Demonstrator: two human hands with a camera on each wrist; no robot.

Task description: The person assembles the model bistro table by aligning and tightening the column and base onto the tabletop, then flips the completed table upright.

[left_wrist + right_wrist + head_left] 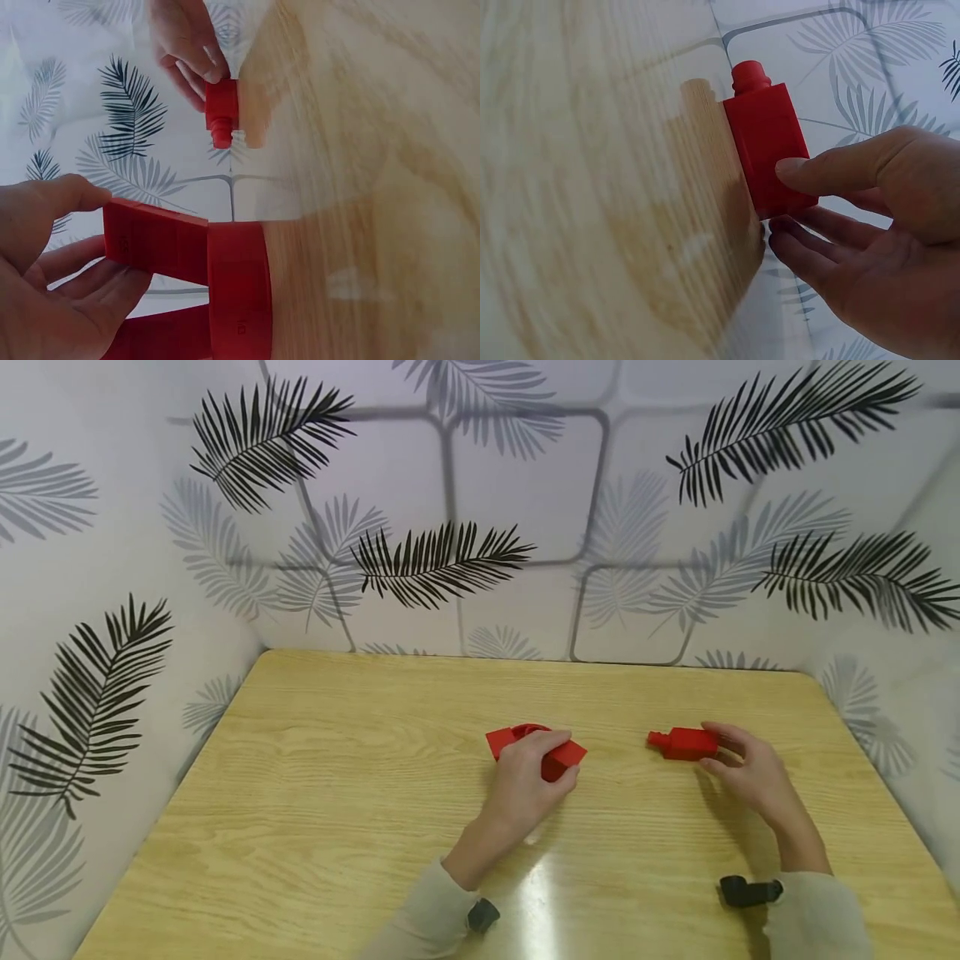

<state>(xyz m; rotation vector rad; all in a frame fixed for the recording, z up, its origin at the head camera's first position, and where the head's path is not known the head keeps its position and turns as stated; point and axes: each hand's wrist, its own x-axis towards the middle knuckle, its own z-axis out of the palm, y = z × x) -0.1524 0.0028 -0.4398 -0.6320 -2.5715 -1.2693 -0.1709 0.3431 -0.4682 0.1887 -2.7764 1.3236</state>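
Note:
My left hand [521, 781] pinches one flat arm of a red U-shaped piece [238, 292] between thumb and fingers, near the middle of the table. A curved band joins its two arms, and small raised marks show on its surface. In the head view, the hand hides part of this piece [501, 741]. To the right, my right hand [757, 772] pinches the end of a red bottle-shaped block [692, 743]. In the right wrist view, the thumb lies on the block's broad face [769, 146], and the stepped round neck [750, 76] points away from the hand.
Both pieces are at a light wood-grain table [315, 793], with a gap between them. Behind the table's far edge stands a pale wall covering [517, 485] with leaf patterns. Dark wrist mounts [746, 892] sit at both sleeves.

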